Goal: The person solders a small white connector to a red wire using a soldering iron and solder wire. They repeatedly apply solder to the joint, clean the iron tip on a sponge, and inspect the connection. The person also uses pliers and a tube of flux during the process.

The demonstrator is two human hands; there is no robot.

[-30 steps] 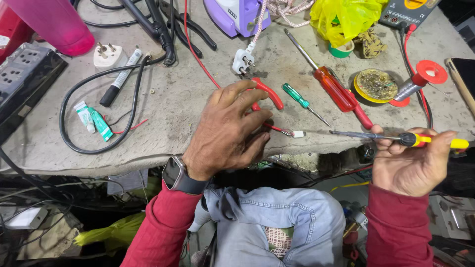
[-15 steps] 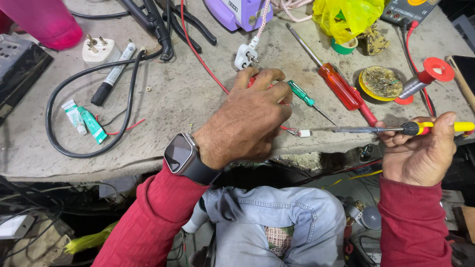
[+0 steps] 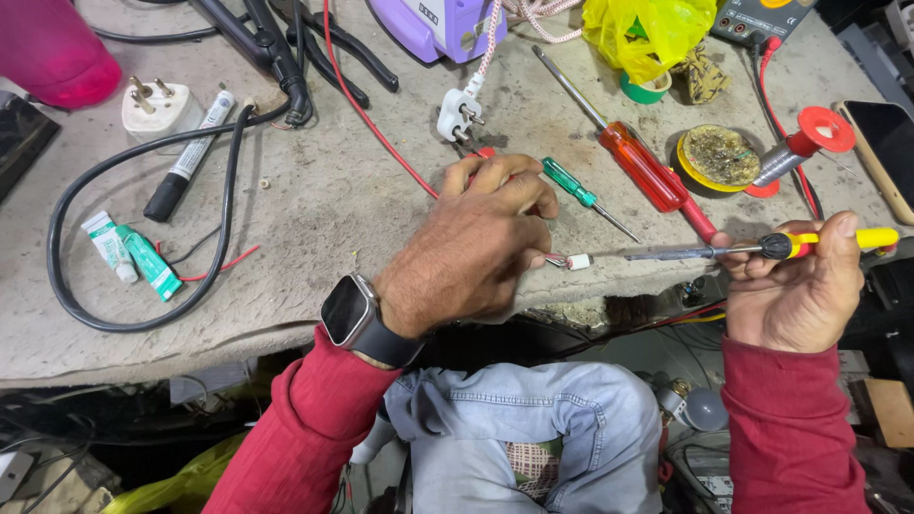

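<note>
We hold the soldering iron (image 3: 762,249) in the right hand (image 3: 795,295), grip closed around its yellow handle, tip pointing left. The left hand (image 3: 471,252) pinches a thin wire with a white end piece (image 3: 577,262) at the front edge of the bench (image 3: 314,190), grip closed on it. The iron's tip sits just beside the left fingertips (image 3: 533,257); a slip there could burn them. The white end piece could melt under long contact. The red screwdriver (image 3: 647,171) lies near enough to be nudged.
</note>
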